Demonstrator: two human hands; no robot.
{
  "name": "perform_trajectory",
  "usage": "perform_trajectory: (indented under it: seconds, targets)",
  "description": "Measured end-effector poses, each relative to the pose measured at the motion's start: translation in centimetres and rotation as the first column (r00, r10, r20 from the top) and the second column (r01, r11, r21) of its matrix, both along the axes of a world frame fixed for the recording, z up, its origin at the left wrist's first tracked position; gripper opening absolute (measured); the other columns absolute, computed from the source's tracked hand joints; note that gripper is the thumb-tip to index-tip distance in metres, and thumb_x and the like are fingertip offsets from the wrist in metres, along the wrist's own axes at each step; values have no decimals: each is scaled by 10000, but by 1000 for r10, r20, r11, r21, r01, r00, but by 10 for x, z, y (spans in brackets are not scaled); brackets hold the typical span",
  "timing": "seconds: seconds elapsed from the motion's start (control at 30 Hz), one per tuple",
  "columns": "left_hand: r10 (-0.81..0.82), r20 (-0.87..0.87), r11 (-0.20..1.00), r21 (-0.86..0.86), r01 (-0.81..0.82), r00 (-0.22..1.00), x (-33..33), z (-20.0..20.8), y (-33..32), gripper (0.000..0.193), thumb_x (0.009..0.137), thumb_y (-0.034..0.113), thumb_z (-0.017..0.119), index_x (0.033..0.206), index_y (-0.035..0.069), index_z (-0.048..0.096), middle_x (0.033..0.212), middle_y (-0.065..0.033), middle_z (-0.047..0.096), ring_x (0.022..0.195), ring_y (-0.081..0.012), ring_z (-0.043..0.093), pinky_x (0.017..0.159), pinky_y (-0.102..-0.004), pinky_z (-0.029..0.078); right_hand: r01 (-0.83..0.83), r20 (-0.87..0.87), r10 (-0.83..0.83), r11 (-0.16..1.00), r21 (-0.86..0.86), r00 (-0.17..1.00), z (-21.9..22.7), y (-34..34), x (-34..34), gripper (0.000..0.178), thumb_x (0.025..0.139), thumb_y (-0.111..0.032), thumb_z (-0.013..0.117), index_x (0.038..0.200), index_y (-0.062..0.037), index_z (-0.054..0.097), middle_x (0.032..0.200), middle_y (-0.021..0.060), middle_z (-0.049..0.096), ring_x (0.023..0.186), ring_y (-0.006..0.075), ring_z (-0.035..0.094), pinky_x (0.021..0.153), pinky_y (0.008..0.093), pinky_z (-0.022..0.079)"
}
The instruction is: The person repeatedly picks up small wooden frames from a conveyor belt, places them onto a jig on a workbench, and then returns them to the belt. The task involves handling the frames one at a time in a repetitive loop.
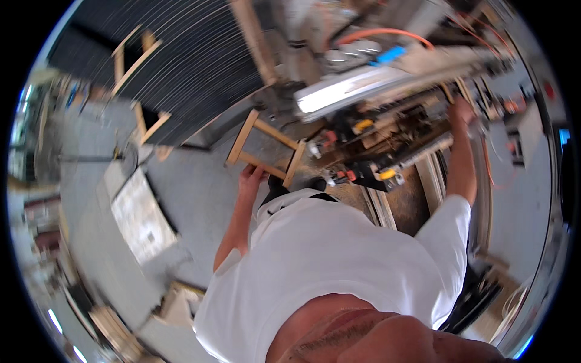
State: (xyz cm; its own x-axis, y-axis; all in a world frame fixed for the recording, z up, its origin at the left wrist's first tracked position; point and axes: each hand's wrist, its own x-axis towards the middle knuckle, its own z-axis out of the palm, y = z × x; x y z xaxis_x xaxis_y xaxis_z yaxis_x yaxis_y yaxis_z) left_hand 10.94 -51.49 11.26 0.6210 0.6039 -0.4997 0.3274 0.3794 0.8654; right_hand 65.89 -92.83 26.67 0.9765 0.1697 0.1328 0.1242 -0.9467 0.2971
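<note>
Left hand (252,175) grips wooden frame (242,137), right hand (462,113) blurred at a machine (363,88).

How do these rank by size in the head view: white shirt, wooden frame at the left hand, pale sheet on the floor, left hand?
1. White shirt
2. Wooden frame and pale sheet: outlines look too alike to rank
3. Left hand
</note>
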Motion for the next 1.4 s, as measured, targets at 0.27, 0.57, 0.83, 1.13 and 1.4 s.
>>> perform_trajectory:
  seconds: [0.27, 0.57, 0.83, 1.13, 1.4]
  targets:
    - [209, 234, 970, 76, -233, 949, -112, 78, 141, 227, 916, 237, 606, 1035, 50, 655, 899, -28, 656, 806, -111, 596, 726, -273, 497, -434, 253, 354, 693, 575, 901, 69, 121, -199, 255, 895, -200, 604, 1093, -46, 647, 955, 141, 668, 823, 257, 650, 748, 350, 500]
    - [326, 228, 903, 210, -374, 917, -199, 88, 414, 309, 951, 249, 540, 1123, -2, 596, 915, -14, 620, 770, -98, 582, 666, -227, 460, -17, -442, 674, 559, 829, 592, -86, 262, -448, 298, 763, -125, 708, 1046, -50, 651, 938, 136, 673, 796, 255, 651, 702, 334, 503]
    - [248, 25, 898, 370, -239, 968, -98, 60, 554, 324, 892, 242, 615, 1076, -23, 649, 834, -29, 652, 683, -105, 579, 596, -240, 470, -7, -591, 517, 757, 654, 620, -258, 174, -503, 280, 766, -258, 696, 918, -24, 683, 858, 182, 672, 817, 314, 659, 708, 387, 516]
    - [376, 72, 593, 747, -300, 924, -64, 46, 522, 297, 811, 225, 697, 993, -9, 679, 853, -120, 697, 702, -163, 639, 659, -282, 497, 517, -838, 279, 682, 517, 469, -289, 139, -547, 175, 764, -185, 683, 815, -20, 658, 736, 105, 636, 687, 214, 629, 615, 314, 505]
    - [-109, -103, 1, 995, 104, 989, -47, 119, 385, 258, 771, 212, 730, 963, 47, 679, 975, -126, 662, 891, -308, 606, 815, -379, 477, 697, -755, 355, 300, 651, 552, -267, 187, -548, 159, 783, -187, 641, 797, -28, 639, 716, 99, 610, 670, 204, 606, 606, 314, 492]
